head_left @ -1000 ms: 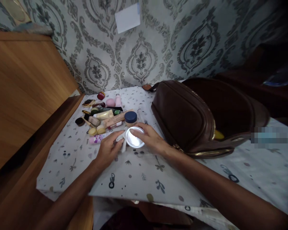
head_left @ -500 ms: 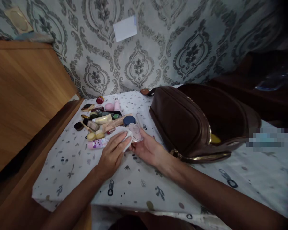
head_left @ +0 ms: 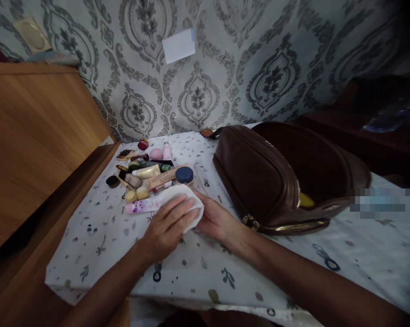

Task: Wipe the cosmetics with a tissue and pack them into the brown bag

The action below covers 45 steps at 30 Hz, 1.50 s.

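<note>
My left hand (head_left: 167, 225) lies fingers-flat on a white cloth (head_left: 187, 206) and presses it over the round compact, which is hidden beneath the cloth. My right hand (head_left: 216, 219) cups that covered compact from the right and below, fingers curled under it. Both hands rest low over the patterned white tablecloth (head_left: 198, 268). Just beyond them lies a cluster of cosmetics (head_left: 145, 172): a blue-lidded jar (head_left: 185, 175), a beige tube (head_left: 162, 176), a pink tube (head_left: 141, 206) and small round pots.
A brown leather bag (head_left: 276, 175) lies unzipped at the right, something yellow showing in its opening. A wooden cabinet (head_left: 31, 136) rises on the left. Patterned wallpaper with a white paper note (head_left: 178, 45) stands behind.
The shiny round compact was uncovered between my hands; my left hand has since slid the white cloth right over it, and my right hand has turned under it.
</note>
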{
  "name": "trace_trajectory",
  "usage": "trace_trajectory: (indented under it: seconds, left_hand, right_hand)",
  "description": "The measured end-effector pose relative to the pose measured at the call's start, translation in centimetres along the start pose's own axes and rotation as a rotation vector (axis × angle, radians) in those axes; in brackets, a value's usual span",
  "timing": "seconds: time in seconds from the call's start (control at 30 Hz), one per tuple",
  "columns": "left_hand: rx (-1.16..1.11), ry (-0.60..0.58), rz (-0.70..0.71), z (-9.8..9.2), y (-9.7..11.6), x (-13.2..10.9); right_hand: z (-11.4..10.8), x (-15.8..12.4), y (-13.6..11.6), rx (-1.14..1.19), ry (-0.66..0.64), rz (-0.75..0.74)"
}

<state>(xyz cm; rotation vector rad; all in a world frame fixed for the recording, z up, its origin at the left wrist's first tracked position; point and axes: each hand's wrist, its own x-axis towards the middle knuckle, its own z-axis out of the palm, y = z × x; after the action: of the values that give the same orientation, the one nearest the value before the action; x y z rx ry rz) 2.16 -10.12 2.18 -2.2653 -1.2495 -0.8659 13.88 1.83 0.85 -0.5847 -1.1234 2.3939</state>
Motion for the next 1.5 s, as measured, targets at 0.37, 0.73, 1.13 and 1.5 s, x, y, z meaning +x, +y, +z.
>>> trace_trajectory:
  seconds: [0.37,0.73,1.13,1.5]
  left_hand:
    - [-0.386,0.061,-0.483,-0.6,-0.9,-0.1]
    - [-0.442,0.202,-0.744,0.3,-1.7,-0.8]
    - [-0.167,0.181,-0.450,-0.5,-1.6,-0.5]
    - [-0.165,0.142,-0.425,-0.1,-2.1,-1.3]
  right_hand:
    - [0.2,-0.4,0.0,0.363,-0.100,0.361]
    - [1.4,-1.9,-0.1,0.171,-0.268,0.327]
    - [1.6,-1.5,-0.5,0.206,-0.140,0.157]
    - [0.9,-0.8,-1.5,0.418,-0.071,0.193]
